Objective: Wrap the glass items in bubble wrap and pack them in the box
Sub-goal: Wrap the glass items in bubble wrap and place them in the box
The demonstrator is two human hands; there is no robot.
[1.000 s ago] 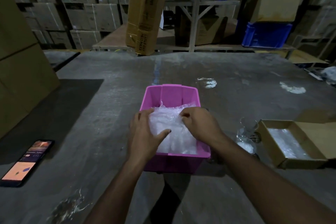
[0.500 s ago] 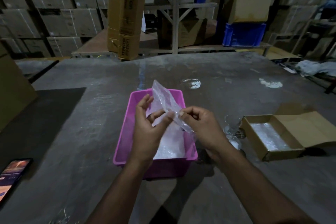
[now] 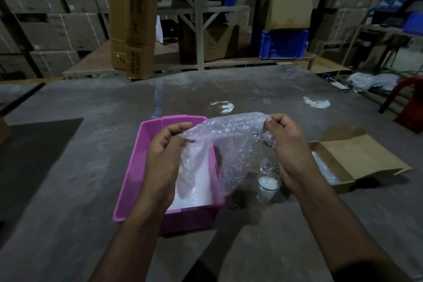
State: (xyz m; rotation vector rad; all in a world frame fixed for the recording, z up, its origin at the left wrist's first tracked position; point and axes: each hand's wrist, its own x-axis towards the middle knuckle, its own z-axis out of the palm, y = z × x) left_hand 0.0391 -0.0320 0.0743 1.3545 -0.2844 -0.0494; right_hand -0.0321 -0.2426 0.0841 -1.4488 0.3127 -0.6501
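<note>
Warehouse bench (image 3: 80, 178): pink bin (image 3: 135, 167) centre, cardboard box (image 3: 338, 162) right. Bubble-wrap sheet (image 3: 229, 142), lifted from the bin, is now spread between left hand (image 3: 163, 144) and right hand (image 3: 286, 142), both pinching it; unwrapped glass (image 3: 266, 186) stands between bin and box, ready for wrapping.

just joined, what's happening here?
A person is holding a sheet of bubble wrap spread between both hands above a pink bin that holds more wrap. The left hand pinches one edge, the right hand the other. A glass stands unwrapped on the table just right of the bin. The open cardboard box further right already has wrap lying in it. No glass is wrapped yet.
</note>
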